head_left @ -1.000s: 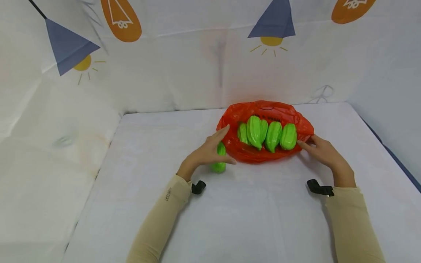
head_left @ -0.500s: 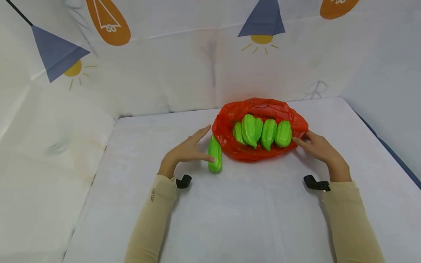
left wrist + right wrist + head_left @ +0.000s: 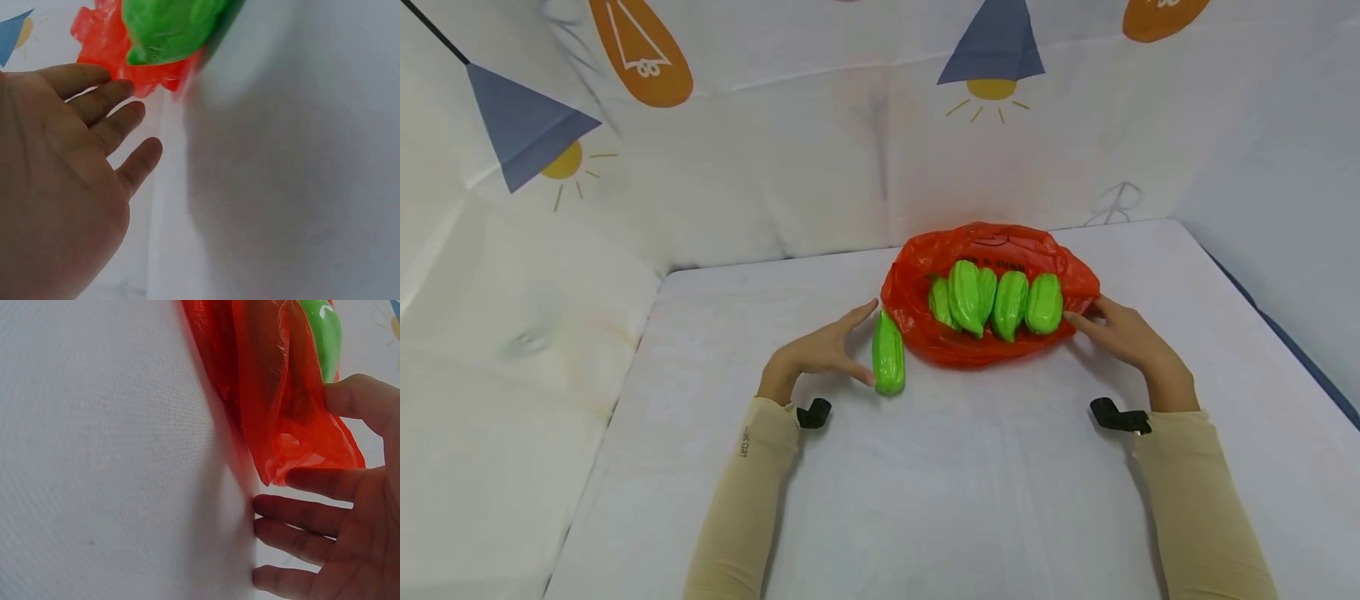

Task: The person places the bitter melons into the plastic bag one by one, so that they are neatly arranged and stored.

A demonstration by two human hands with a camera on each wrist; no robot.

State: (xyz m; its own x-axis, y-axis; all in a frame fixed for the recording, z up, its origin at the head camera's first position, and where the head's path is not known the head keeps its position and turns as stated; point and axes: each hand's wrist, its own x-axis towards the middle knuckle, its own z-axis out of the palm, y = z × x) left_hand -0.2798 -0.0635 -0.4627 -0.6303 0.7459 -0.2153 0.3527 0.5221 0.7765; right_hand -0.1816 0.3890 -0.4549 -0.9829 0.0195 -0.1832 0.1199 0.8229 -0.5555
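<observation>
A red plastic bag (image 3: 962,354) lies with its mouth open near the table's back edge. Several glossy green, ribbed, fruit-like pieces (image 3: 1009,304) rest in it, some with pointed tips. One more such green piece (image 3: 889,358) lies on the table, just left of the bag. Beside it, fingers and thumb spread, is my left hand (image 3: 820,348); it holds nothing, and in the left wrist view its palm (image 3: 56,169) faces the camera. My right hand (image 3: 1131,337) is at the bag's right end, fingers extended, thumb (image 3: 359,400) at the bag's edge.
A white cloth covers the table (image 3: 940,483). Behind it hangs a pale printed sheet (image 3: 790,167) with lamp and bulb shapes; a plain pale sheet (image 3: 1277,183) stands on the right. A black wrist mount (image 3: 1120,417) sits on the right forearm.
My left hand has drawn back to the left from the bag and the loose green piece, which now shows fully. My right hand stays at the bag's right end. The head view has shifted slightly.
</observation>
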